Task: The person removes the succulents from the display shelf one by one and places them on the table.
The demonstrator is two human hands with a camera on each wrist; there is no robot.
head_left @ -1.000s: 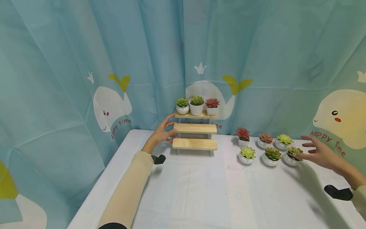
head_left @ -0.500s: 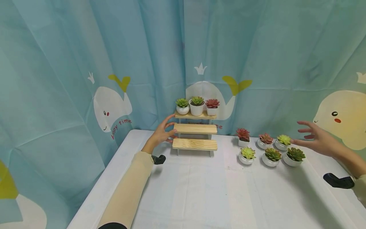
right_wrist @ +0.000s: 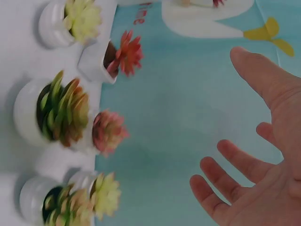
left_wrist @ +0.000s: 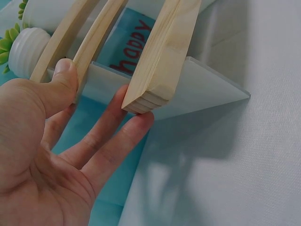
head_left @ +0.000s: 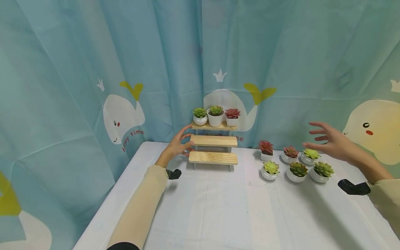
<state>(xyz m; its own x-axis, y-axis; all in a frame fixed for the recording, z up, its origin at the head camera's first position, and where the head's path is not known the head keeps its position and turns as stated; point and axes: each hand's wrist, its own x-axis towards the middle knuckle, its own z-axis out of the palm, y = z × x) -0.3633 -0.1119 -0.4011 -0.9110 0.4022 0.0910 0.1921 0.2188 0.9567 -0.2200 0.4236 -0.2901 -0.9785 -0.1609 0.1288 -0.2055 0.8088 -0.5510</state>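
A wooden three-step stand (head_left: 214, 140) carries three potted succulents on its top step: a green one (head_left: 200, 116), a larger green one (head_left: 215, 116) and a red one (head_left: 232, 117). My left hand (head_left: 176, 146) touches its left side with fingers spread. In the left wrist view the thumb (left_wrist: 64, 75) lies against the middle board's end, and two fingertips meet the end of the lowest board (left_wrist: 160, 61). My right hand (head_left: 335, 144) is in the air, holding nothing, fingers apart, over the right end of a group of potted succulents (head_left: 296, 172).
That group has several white pots in two rows, including a red succulent in a square pot (head_left: 266, 150) and a yellow-green one (head_left: 269, 169). A white cloth (head_left: 218, 208) covers the table. Behind hangs a blue whale-print curtain (head_left: 175, 52).
My right hand has moved left and up, away from the front right succulent. My left hand and the stand have stayed in place.
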